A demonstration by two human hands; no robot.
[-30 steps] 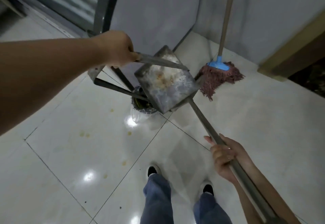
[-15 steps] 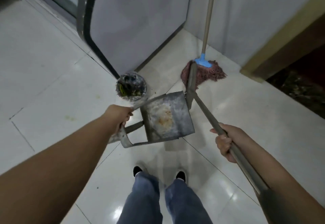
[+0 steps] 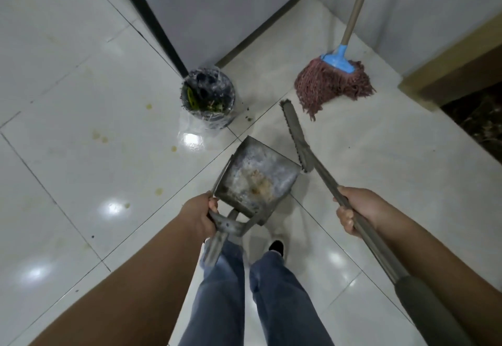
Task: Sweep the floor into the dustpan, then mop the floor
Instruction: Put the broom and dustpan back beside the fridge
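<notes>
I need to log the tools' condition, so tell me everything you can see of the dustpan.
The dustpan is a grey box-shaped scoop that looks like metal, worn and dull, with a pale, rust-coloured stain on its inner floor. A forked metal bracket joins its rear to a flat handle. It is held above the tiled floor, tilted, its open mouth turned away from the person toward the lined bin. The left hand grips the handle at the bracket. The broom head sits close beside its right corner; contact cannot be told.

The left hand (image 3: 196, 216) grips the handle of a stained metal dustpan (image 3: 258, 180). The right hand (image 3: 355, 209) grips a broom (image 3: 297, 139) shaft. A lined bin (image 3: 207, 98) and red mop (image 3: 332, 83) stand beyond on white tiles (image 3: 81, 155).
</notes>
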